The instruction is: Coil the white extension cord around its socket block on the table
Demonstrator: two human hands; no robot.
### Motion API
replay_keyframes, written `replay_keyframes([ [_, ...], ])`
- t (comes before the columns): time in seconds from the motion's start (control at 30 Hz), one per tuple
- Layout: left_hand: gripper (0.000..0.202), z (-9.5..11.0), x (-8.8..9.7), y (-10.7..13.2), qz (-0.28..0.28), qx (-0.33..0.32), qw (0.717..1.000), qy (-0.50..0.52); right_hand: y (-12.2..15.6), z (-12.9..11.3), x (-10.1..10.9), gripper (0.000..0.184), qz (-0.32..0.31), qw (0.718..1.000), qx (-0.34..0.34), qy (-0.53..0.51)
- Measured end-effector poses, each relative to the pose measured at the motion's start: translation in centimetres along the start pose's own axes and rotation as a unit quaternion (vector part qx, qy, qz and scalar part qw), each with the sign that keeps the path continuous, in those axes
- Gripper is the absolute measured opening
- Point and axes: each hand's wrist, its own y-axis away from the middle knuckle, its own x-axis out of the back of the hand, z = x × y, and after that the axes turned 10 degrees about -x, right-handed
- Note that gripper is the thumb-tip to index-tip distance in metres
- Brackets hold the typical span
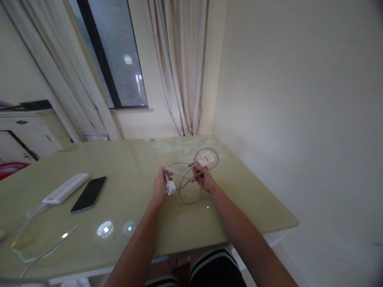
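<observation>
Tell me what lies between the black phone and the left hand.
The head view shows bare pale green tabletop between the flat black phone and the left hand gripping a white plug.

Bare table [134, 159] lies open between the cable loops [188, 195] and the phone [89, 194]; a wall [299, 119] bounds the right.

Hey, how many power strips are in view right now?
2. One long white power strip lies at the left of the table, beside the black phone. One small square socket block sits just beyond the right hand, on the looped cable.
</observation>
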Motion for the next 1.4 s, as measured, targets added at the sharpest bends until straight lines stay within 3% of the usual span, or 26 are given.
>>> replay_keyframes([
  [0.07, 0.016, 0.4, -0.1, -0.3, -0.005, -0.006, 0.995, 0.099, 0.0, -0.1, 0.0, 0.034, 0.013, 1.000, -0.001, 0.000],
  [0.13, 0.035, 0.9, 0.1, -0.4, 0.007, 0.026, 0.976, 0.214, -0.1, -0.3, 0.0, 0.034, 0.030, 1.000, 0.003, -0.010],
  [0.23, 0.053, 1.5, 1.0, -0.6, 0.028, 0.094, 0.919, 0.381, -0.1, -0.8, 0.4, 0.036, 0.049, 0.998, 0.010, -0.029],
  [0.33, 0.043, 1.5, 2.2, -0.8, 0.051, 0.112, 0.849, 0.513, -0.2, -0.9, 0.8, 0.038, 0.045, 0.999, -0.008, -0.025],
  [0.4, 0.036, 1.3, 2.6, -1.1, 0.096, 0.111, 0.828, 0.541, -0.3, -0.8, 0.8, 0.040, 0.029, 0.999, -0.031, 0.000],
  [0.57, 0.057, 0.3, 3.0, -1.9, 0.203, 0.057, 0.870, 0.446, -0.2, -0.5, 0.3, 0.047, -0.028, 0.996, -0.066, 0.061],
  [0.63, 0.056, -0.4, 3.8, -2.2, 0.236, 0.037, 0.848, 0.472, 0.0, -0.5, 0.2, 0.048, -0.041, 0.995, -0.070, 0.066],
  [0.7, 0.052, -1.0, 5.0, -2.4, 0.242, 0.060, 0.811, 0.529, 0.0, -0.6, 0.2, 0.051, -0.044, 0.995, -0.065, 0.064],
  [0.83, 0.046, -1.1, 6.0, -2.3, 0.180, 0.146, 0.746, 0.625, -0.7, -0.4, 0.3, 0.069, -0.004, 0.997, -0.067, 0.023],
  [0.9, 0.041, -0.5, 5.5, -2.1, 0.159, 0.158, 0.748, 0.625, -1.2, -0.2, 0.6, 0.069, 0.046, 0.996, -0.071, 0.002],
  [1.0, 0.033, 0.7, 4.4, -1.8, 0.138, 0.141, 0.797, 0.570, -1.7, 0.1, 1.3, 0.054, 0.150, 0.987, -0.051, 0.013],
  [1.13, 0.030, 1.5, 3.6, -1.7, 0.156, 0.122, 0.847, 0.493, -2.0, 0.1, 2.7, 0.038, 0.283, 0.954, 0.041, 0.095],
  [1.23, 0.033, 1.4, 3.7, -1.8, 0.191, 0.132, 0.857, 0.460, -2.3, -0.4, 3.7, 0.038, 0.349, 0.930, 0.073, 0.094],
  [1.4, 0.044, 0.9, 4.4, -2.1, 0.249, 0.184, 0.843, 0.440, -2.5, -2.0, 6.3, 0.040, 0.364, 0.918, 0.096, -0.127],
])
